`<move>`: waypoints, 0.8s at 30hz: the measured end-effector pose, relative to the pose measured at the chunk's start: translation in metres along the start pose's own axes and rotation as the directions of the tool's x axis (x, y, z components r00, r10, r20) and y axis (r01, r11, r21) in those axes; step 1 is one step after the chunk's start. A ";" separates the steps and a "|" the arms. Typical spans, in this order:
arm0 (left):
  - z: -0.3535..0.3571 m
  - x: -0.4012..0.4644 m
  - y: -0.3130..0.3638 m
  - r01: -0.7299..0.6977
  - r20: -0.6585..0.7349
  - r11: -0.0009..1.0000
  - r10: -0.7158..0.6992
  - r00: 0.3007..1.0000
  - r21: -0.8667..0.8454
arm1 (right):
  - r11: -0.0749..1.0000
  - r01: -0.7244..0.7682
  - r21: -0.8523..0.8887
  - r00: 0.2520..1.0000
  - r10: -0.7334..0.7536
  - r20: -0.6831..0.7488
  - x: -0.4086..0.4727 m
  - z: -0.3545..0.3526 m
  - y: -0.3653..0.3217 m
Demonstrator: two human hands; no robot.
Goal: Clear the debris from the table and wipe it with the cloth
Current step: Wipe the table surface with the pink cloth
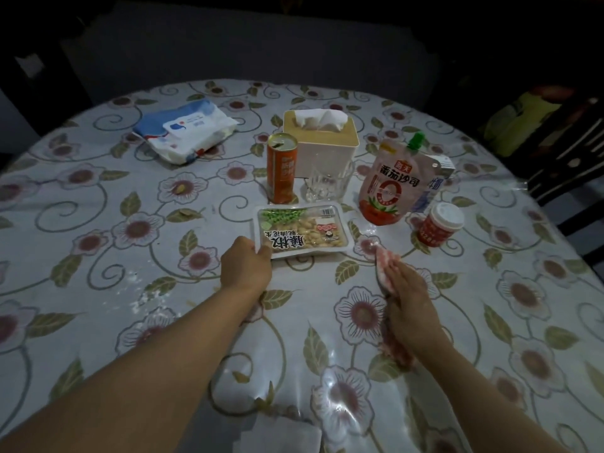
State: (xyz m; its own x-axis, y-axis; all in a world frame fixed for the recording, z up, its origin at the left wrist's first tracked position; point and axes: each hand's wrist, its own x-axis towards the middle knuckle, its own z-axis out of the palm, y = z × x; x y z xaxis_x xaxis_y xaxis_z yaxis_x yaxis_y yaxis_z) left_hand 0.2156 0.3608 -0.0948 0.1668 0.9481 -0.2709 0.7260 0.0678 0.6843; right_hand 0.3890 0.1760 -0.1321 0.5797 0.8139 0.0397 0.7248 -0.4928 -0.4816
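Note:
A round table (98, 263) wears a floral plastic cover. My left hand (245, 266) grips the near left corner of a sealed white tray of peanuts and green peas (302, 231). My right hand (407, 295) lies flat with straight fingers on a pink cloth (385, 259), pressing it against the table just right of the tray. The cloth shows past my fingertips and under my wrist. Small pale crumbs (143, 289) speck the cover to the left of my left arm.
Behind the tray stand an orange can (281, 168), a clear glass (328, 183) and a tissue box (322, 135). A ketchup pouch (394, 188) and small red cup (439, 223) sit right, a wet-wipe pack (188, 132) back left, white paper (281, 434) at the near edge.

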 end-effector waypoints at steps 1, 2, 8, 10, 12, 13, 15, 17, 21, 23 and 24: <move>0.002 0.005 0.001 0.024 0.012 1.000 -0.024 1.000 0.012 | 1.000 -0.020 0.020 0.999 0.021 -0.049 -0.002 0.001 0.000; 0.003 0.010 0.002 0.032 0.026 0.999 -0.033 0.999 0.030 | 0.999 -0.037 0.026 0.995 0.039 -0.093 -0.004 0.003 -0.001; -0.002 0.014 0.006 0.024 0.030 1.000 -0.024 0.999 0.014 | 0.985 -0.133 0.112 0.988 0.141 -0.069 -0.004 0.012 -0.023; -0.011 0.015 0.000 0.010 0.006 1.000 -0.010 1.000 0.007 | 0.960 -0.153 0.235 0.983 0.173 -0.066 -0.002 0.015 -0.028; -0.022 0.021 -0.009 -0.001 -0.015 1.000 0.001 1.000 -0.026 | 0.945 -0.158 0.285 0.967 0.206 -0.148 0.008 0.016 -0.027; -0.027 0.024 -0.015 -0.009 -0.020 0.998 0.008 1.000 -0.064 | 0.945 -0.172 0.278 0.953 0.230 -0.195 0.015 0.013 -0.025; -0.036 0.032 -0.024 -0.025 -0.054 0.994 0.019 0.998 -0.103 | 0.948 -0.197 0.251 0.933 0.260 -0.249 0.034 0.007 -0.017; -0.048 0.040 -0.031 -0.020 -0.098 0.994 0.009 0.995 -0.112 | 0.940 -0.259 0.222 0.918 0.311 -0.247 0.052 0.009 -0.012; -0.071 0.047 -0.040 0.012 -0.227 0.998 -0.024 0.974 -0.056 | 0.962 -0.232 0.141 0.909 0.266 -0.320 0.074 0.033 -0.019; -0.080 0.052 -0.047 0.050 -0.251 0.997 -0.064 0.966 -0.064 | 0.985 -0.129 0.119 0.949 0.157 -0.274 0.082 0.048 -0.037; -0.084 0.054 -0.049 0.070 -0.266 0.994 -0.090 0.960 -0.082 | 0.992 -0.059 0.107 0.973 0.081 -0.215 0.086 0.055 -0.053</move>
State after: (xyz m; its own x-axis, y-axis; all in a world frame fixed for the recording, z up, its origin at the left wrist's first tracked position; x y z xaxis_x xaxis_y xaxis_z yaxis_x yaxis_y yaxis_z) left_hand 0.1326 0.4352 -0.0861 -0.0826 0.9865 -0.1417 0.6785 0.1598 0.7170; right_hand 0.3806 0.2891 -0.1511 0.7032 0.6858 0.1875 0.6451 -0.5045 -0.5739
